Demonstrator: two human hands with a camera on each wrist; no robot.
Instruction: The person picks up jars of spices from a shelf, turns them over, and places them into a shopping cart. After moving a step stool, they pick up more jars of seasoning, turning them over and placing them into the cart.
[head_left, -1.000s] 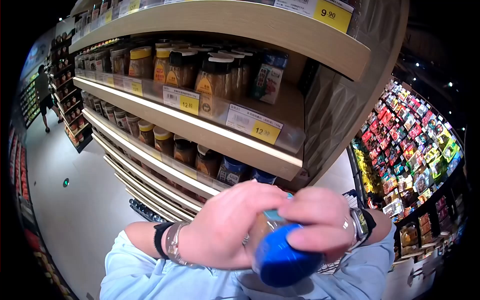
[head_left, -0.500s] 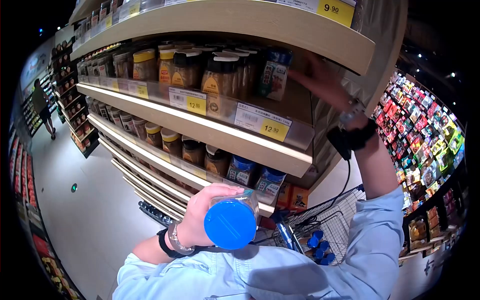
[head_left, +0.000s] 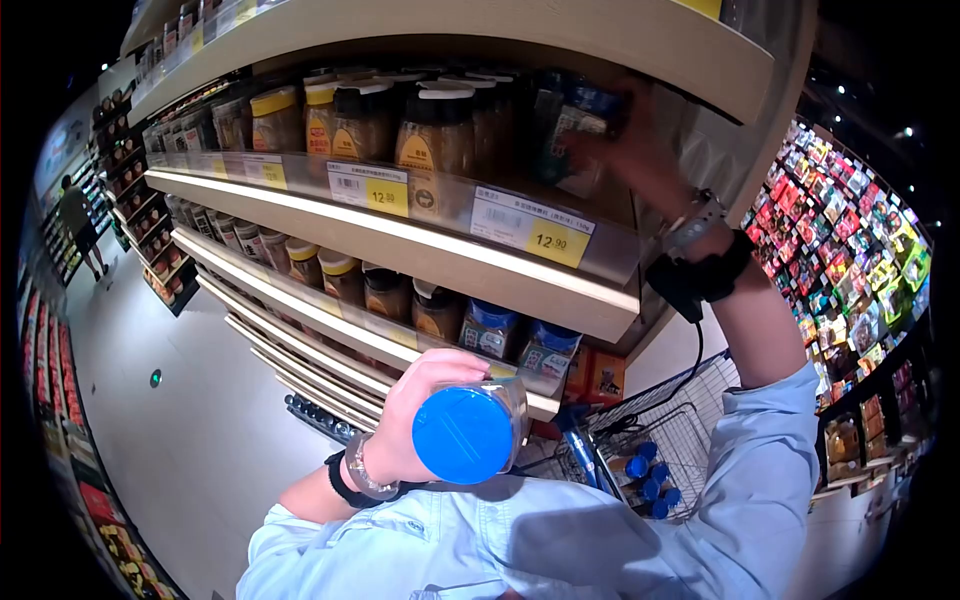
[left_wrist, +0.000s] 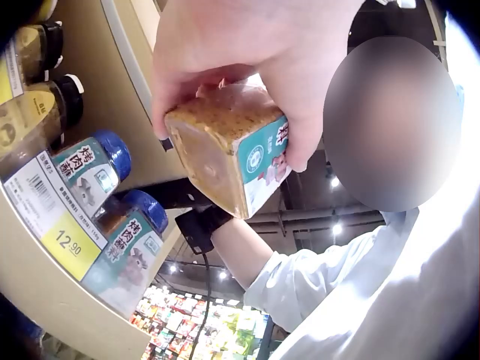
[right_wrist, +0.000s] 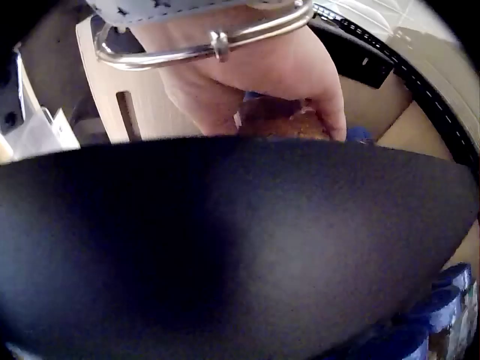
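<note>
My left hand [head_left: 395, 415] grips a square seasoning jar [head_left: 465, 435], its blue lid towards the head camera, in front of my chest. The left wrist view shows the base of this jar [left_wrist: 210, 154], brown contents and a teal label, between thumb and fingers. On the upper shelf, in shadow at the right end, my right hand [head_left: 650, 155] holds another blue-lidded seasoning jar [head_left: 597, 100]. From the right wrist, thumb and finger stand on either side of its brown contents [right_wrist: 292, 126]; a dark shape covers the lower view.
Spice bottles [head_left: 435, 140] fill the shelf to the left, behind a clear front strip with price tags [head_left: 530, 225]. More blue-lidded jars [head_left: 488, 325] stand one shelf down. A wire cart [head_left: 690, 400] below right carries several blue-lidded jars [head_left: 650, 480]. Far left, a person [head_left: 75, 215] stands in the aisle.
Both hands were on the first jar. My right hand left it, reached into the upper shelf and took hold of a jar there. The left hand kept its jar, moving slightly left.
</note>
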